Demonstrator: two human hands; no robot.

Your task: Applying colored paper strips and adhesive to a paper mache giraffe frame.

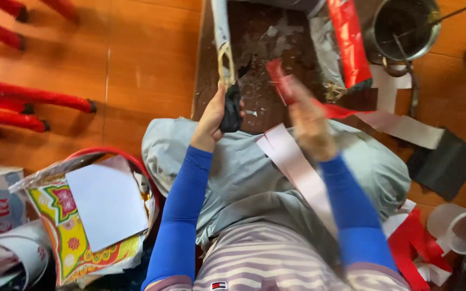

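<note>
Centrally, near the top of the frame, the left hand [211,121] is closed around the black handle of a brush [227,70]; its pale shaft runs up to the top edge, held upright over a dark, paste-spattered board [260,54], seemingly so that drips land there rather than on the lap. Right of centre, the right hand [311,124] is blurred with motion; it appears to pinch a red paper strip [297,94], though whether the fingers are fully shut on it I cannot tell. A long pale pink strip [297,167] lies slanting across the grey cloth [233,167] that covers the knees, perhaps there to keep the clothing clean. At the upper right a metal pot [405,27] stands on the orange floor [136,64], close beside the board and within reach; a red packet [351,40] leans beside it. At the lower left a red-rimmed basket [136,161] holds coloured printed sheets and a white sheet [106,202]; at the lower right a clear plastic cup [462,229] lies among red scraps.
</note>
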